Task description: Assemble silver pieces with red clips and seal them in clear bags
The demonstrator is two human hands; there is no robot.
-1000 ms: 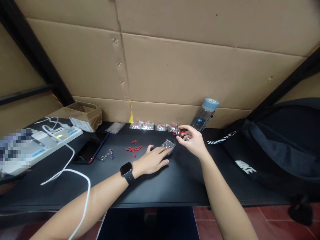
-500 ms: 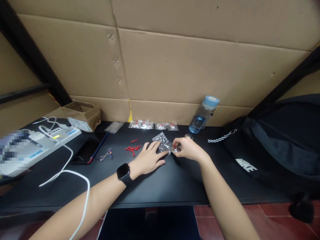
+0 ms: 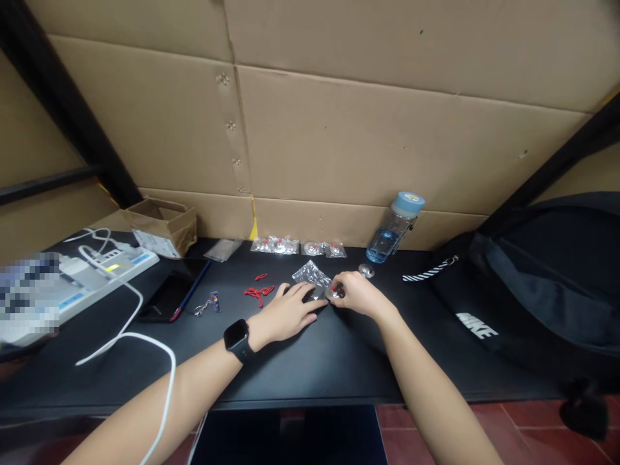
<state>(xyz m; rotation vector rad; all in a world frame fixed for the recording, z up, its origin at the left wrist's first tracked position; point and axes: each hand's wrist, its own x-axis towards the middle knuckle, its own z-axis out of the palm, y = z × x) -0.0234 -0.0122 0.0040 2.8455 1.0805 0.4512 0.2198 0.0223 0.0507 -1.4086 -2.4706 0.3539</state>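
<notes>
My left hand [image 3: 287, 314] lies open with its fingers spread, their tips on the lower edge of a small clear plastic bag [image 3: 310, 274]. At the bag's right edge my right hand [image 3: 361, 294] pinches a small round silver disc [image 3: 333, 292] with something red on it. The disc is partly hidden by the fingers. Behind that hand another silver disc [image 3: 367, 270] lies on the black table. Several red cord loops [image 3: 259, 294] sit left of my left hand, with a single red loop [image 3: 261, 276] above them.
Bagged discs [image 3: 275, 245] line the cardboard wall, near flat clear bags [image 3: 223, 250]. A water bottle [image 3: 394, 227] and black backpack [image 3: 547, 284] stand right. Leftward are a phone [image 3: 175, 290], a keychain [image 3: 209, 303], a power strip [image 3: 104, 278] with white cable, and a cardboard box [image 3: 162, 227].
My right hand has moved slightly left and down with the disc, uncovering the other disc behind it. My left hand stays on the bag. The view has tilted slightly.
</notes>
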